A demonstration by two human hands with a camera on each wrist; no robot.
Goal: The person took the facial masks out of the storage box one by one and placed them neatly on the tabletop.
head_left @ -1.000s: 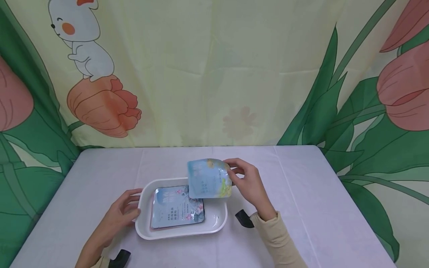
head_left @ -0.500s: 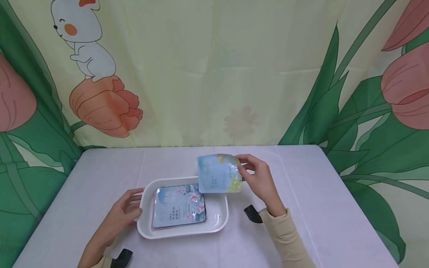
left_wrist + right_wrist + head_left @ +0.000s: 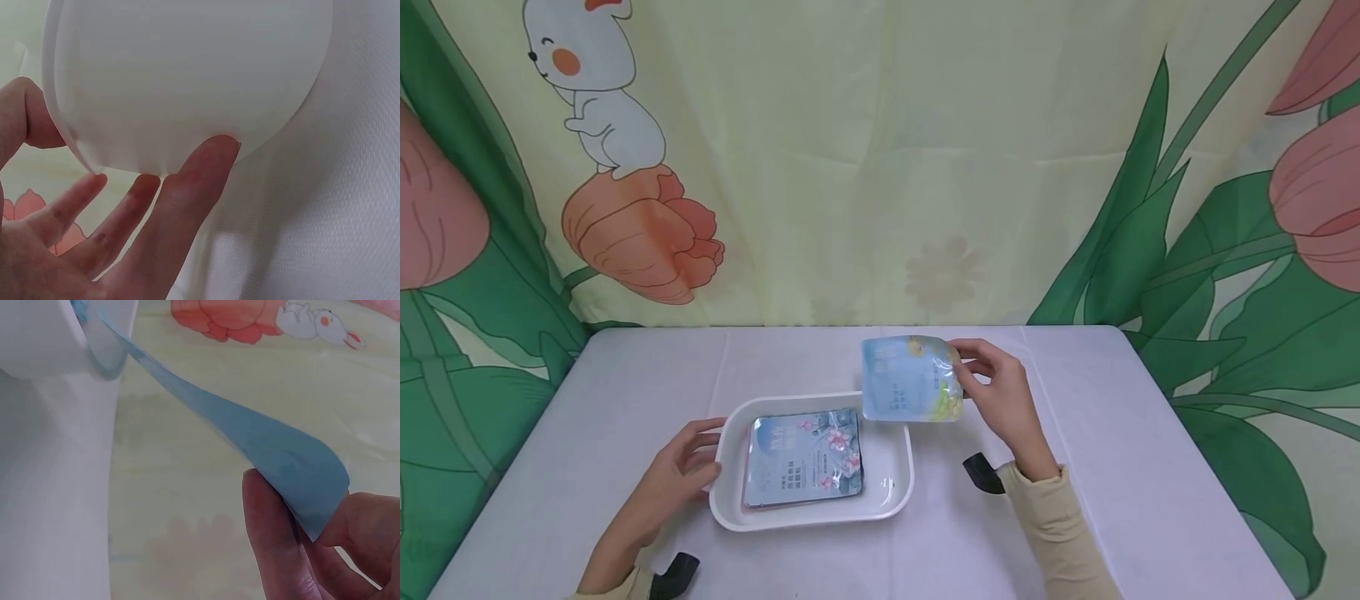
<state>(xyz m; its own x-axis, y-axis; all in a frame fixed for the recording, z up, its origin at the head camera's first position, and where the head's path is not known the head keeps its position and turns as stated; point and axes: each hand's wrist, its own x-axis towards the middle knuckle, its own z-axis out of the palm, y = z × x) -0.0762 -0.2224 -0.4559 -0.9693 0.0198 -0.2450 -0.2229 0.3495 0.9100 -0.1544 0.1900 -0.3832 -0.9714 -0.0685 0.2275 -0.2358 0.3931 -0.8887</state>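
Note:
My right hand (image 3: 1000, 396) pinches the right edge of a light blue sheet mask packet (image 3: 906, 379) with yellow and green print. That packet is raised over the tray's back right corner; in the right wrist view the packet (image 3: 262, 444) bends as thumb and fingers (image 3: 269, 525) grip its corner. A white tray (image 3: 891, 492) stands on the table, and at its left end my left hand (image 3: 673, 479) touches the outer wall with fairly straight fingertips and thumb (image 3: 203, 162). Inside the tray lies a blue packet (image 3: 805, 458) with pink flowers, a pinkish edge showing beneath it.
White cloth covers the table (image 3: 1112, 433), whose far edge meets a printed curtain (image 3: 820, 167) with a rabbit and tulips. Dark wrist-worn pieces (image 3: 983, 473) show near both cuffs.
My right hand has carried the light blue packet right and slightly away, uncovering more of the flowered packet. My left hand stays at the tray's left end. The view has shifted slightly.

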